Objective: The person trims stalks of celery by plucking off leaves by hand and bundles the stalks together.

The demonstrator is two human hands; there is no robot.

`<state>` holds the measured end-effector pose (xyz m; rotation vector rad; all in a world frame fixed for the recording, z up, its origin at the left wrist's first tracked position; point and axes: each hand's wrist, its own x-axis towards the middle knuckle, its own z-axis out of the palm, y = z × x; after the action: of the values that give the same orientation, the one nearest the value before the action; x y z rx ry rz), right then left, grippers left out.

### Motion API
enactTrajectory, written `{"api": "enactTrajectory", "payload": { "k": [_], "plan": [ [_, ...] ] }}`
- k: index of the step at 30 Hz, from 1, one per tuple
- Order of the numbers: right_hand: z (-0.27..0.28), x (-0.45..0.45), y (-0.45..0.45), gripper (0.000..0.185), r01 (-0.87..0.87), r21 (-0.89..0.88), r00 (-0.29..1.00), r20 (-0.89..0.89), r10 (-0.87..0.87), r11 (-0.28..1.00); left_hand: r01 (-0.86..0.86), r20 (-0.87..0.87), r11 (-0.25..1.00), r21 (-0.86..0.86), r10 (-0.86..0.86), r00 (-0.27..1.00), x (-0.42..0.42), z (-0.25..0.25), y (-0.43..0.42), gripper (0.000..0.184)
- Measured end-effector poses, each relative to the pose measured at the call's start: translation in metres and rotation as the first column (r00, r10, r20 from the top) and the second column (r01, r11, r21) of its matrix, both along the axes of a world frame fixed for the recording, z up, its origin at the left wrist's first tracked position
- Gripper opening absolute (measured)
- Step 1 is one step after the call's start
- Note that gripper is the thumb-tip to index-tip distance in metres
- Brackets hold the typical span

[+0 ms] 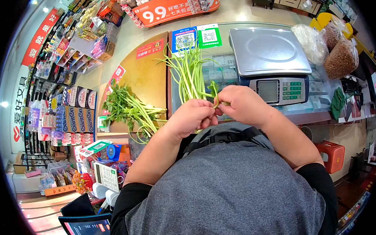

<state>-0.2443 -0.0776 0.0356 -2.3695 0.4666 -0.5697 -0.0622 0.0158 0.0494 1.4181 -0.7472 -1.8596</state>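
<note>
Both hands meet at the counter's near edge over a small leafy celery sprig (214, 91). My left hand (193, 117) is closed, thumb and fingers pinching the sprig's lower part. My right hand (244, 105) is closed on it from the other side, thumb and forefinger together. Just beyond them a bundle of mostly bare celery stalks (190, 74) lies on the glass counter, tips pointing away. Left of my left hand, a bunch of leafy celery (131, 107) rests on the wooden counter, its leaves to the left. The fingertips partly hide the sprig.
A digital scale (270, 52) stands right of the stalks. Payment code cards (197, 37) lie at the far edge. Plastic bags of brown goods (339, 56) sit at the right. Packaged goods (76, 109), a calculator (106, 176) and a screen (86, 231) are on the left.
</note>
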Motion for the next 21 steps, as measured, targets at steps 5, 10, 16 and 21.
{"api": "enactTrajectory", "payload": {
  "k": [5, 10, 16, 21],
  "plan": [
    [-0.006, 0.005, 0.005, 0.012, 0.027, 0.036, 0.999, -0.018, -0.026, 0.999, 0.038, 0.058, 0.999, -0.031, -0.036, 0.998, 0.003, -0.005, 0.0, 0.02],
    [-0.001, 0.007, 0.011, 0.012, 0.103, 0.053, 0.995, -0.015, -0.102, 0.993, 0.066, 0.224, 0.996, -0.063, -0.05, 0.973, 0.002, -0.009, 0.0, 0.021],
    [-0.031, 0.005, -0.003, 0.014, 0.334, 0.49, 0.914, 0.04, -0.403, 0.805, 0.02, 0.227, 0.974, -0.225, 0.033, 0.973, 0.004, 0.004, 0.003, 0.022],
    [-0.033, -0.019, -0.029, 0.008, 0.015, 0.996, 0.846, 0.031, -0.532, 0.082, -0.091, 0.007, 0.961, -0.261, 0.096, 0.995, 0.028, 0.014, 0.009, 0.024]
  ]
}}
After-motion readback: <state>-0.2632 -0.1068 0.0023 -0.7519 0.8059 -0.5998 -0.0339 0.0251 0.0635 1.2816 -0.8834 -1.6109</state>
